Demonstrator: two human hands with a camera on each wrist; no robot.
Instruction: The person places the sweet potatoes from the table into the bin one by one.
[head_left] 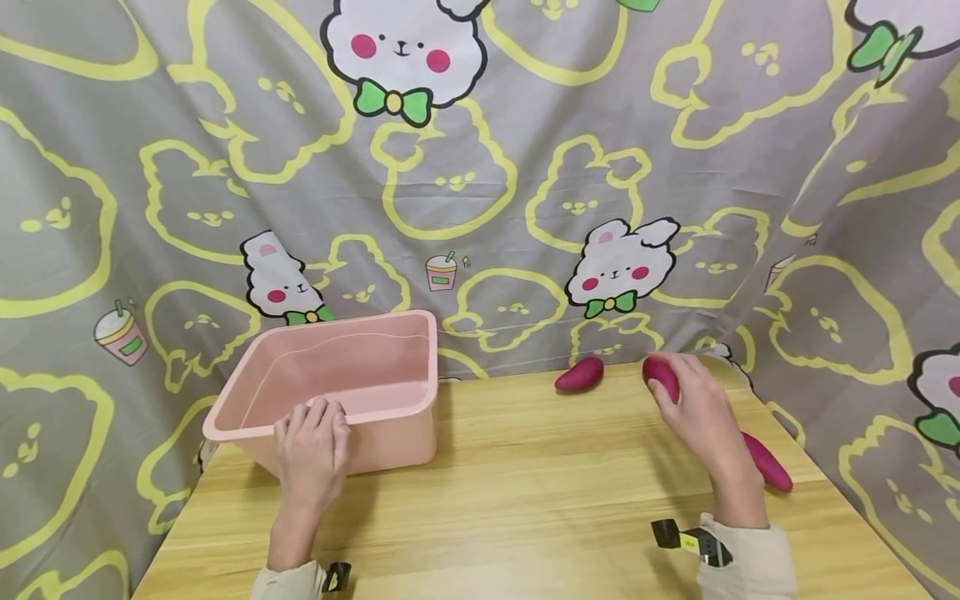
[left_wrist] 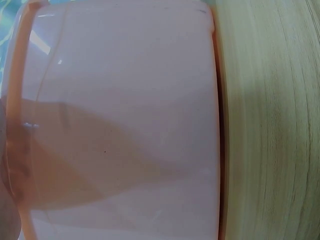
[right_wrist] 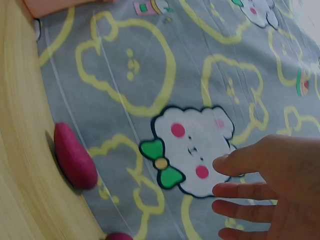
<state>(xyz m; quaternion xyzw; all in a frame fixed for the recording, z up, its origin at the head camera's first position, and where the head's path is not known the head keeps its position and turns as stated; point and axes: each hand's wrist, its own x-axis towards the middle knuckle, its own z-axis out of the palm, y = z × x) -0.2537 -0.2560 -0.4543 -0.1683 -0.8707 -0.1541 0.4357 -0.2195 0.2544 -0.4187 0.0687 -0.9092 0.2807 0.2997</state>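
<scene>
My left hand [head_left: 311,446] holds the near rim of a pink plastic bin [head_left: 390,437], its fingers curled over the edge. In the left wrist view the bin's smooth side wall [left_wrist: 125,100] fills most of the picture. My right hand [head_left: 697,408] hovers by a purple sweet potato [head_left: 660,377], partly covering it in the head view. Straight, spread fingers [right_wrist: 245,190] with nothing between them show in the right wrist view. To the left lies a second sweet potato [head_left: 581,375]; a third [head_left: 767,462] is partly behind my right wrist.
Everything stands on a wood-grain table [head_left: 510,500]. A grey curtain [head_left: 510,192] with cartoon prints hangs along its back edge and both sides. The bin stands at the table's back left.
</scene>
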